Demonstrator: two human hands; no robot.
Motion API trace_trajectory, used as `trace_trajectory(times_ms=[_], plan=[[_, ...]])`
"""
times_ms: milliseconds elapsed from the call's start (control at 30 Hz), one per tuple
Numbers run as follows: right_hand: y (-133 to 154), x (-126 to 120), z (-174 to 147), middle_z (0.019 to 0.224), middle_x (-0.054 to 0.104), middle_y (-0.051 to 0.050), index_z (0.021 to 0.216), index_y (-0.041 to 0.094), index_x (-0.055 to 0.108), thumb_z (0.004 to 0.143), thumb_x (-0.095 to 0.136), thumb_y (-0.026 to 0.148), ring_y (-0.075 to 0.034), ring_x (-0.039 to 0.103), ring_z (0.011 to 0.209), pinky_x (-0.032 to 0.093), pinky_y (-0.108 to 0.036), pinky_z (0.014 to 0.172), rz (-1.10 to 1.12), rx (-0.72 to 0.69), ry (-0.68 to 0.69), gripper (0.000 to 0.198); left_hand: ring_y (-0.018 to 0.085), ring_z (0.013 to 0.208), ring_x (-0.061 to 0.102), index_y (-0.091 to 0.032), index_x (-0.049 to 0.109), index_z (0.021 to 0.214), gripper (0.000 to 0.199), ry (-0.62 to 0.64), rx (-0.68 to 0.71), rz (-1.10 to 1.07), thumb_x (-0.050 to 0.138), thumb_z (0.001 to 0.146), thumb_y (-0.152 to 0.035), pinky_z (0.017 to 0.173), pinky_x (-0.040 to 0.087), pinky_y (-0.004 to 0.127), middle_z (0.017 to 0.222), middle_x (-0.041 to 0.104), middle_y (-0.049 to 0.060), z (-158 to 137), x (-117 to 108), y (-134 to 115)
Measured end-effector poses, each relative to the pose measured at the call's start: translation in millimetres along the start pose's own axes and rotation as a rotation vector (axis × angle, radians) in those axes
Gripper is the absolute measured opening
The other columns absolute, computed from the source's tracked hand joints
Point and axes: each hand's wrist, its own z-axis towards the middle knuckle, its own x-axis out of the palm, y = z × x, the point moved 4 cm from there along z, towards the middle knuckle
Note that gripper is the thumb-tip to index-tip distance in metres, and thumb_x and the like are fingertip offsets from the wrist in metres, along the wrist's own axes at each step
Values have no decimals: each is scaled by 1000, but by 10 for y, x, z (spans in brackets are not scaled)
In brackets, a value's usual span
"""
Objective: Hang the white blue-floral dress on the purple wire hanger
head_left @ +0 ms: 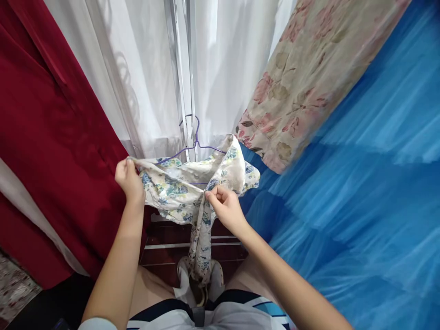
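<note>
A white floral garment (pixel 172 185) with blue and yellow flowers hangs on a purple hanger (pixel 197 137) in front of me. My left hand (pixel 129 178) pinches the garment's upper left edge and holds it out to the side. Near the middle of the front, my right hand (pixel 225 204) is closed on the cloth's edge, thumb against fingers. The right shoulder part is folded up over the hanger's right arm. Below my right hand, the lower part of the garment falls in a narrow bunch.
A white metal stand (pixel 185 59) rises behind the hanger, before white curtains (pixel 227 55). Dark red cloth (pixel 58 128) hangs at the left. On the right are a pink floral cloth (pixel 292 87) and blue tulle (pixel 360 197). My shoes (pixel 216 275) show on the dark red floor.
</note>
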Motion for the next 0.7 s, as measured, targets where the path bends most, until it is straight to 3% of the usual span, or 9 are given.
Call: trace_trajectory(times_ms=[67,133,200,300,400,500,600,700], plan=[[-97,53,-90,52,38,7,65,22,43,89,59,44,-10,32,47,21,-25,47,-2,26,31,36,9,68,52,-16,49,88,19,-12,-143,26,41,96,-32,64,42,20,77,53,-2,-160,-193,382],[-249,53,-150,52,39,7,66,22,44,88,59,45,-10,31,47,21,-25,47,22,59,29,36,10,63,51,-17,47,84,21,72,-252,55,41,93,-34,60,40,22,72,52,-2,-422,-270,688],[-469,-62,-202,52,37,7,66,22,44,87,59,47,-10,29,47,21,-25,47,43,107,-46,36,12,60,51,-17,50,82,21,214,-335,86,48,89,-37,59,40,23,69,54,-1,-711,-247,893],[-868,-467,-345,52,35,8,64,22,46,84,60,49,-10,28,48,22,-25,48,-19,190,-284,37,14,62,55,-15,56,74,21,506,-394,116,64,78,-34,63,42,26,65,59,1,-1110,-97,985],[-1226,-914,-593,50,36,7,59,22,45,83,58,49,-11,28,48,22,-25,48,-100,240,-436,38,17,68,59,-14,60,73,21,789,-382,102,70,75,-32,67,42,26,66,62,2,-1450,73,865],[-1472,-1161,-856,44,38,6,52,22,47,75,63,48,-12,30,45,24,-25,47,-174,293,-441,38,16,73,59,-16,61,87,22,930,-332,54,63,86,-37,71,42,25,74,63,1,-1728,185,627],[-1515,-1140,-996,47,52,1,52,20,58,65,74,44,-17,44,49,32,-28,49,-241,320,-370,32,17,85,60,-18,59,96,21,971,-261,-1,56,93,-38,79,44,26,86,63,2,-1980,250,304],[-1304,-894,-962,73,69,-5,71,19,69,72,73,49,-25,60,74,45,-33,68,-238,263,-266,30,19,93,60,-19,59,98,16,1042,-186,-70,52,96,-34,86,45,28,94,63,4,-2239,293,-110]])
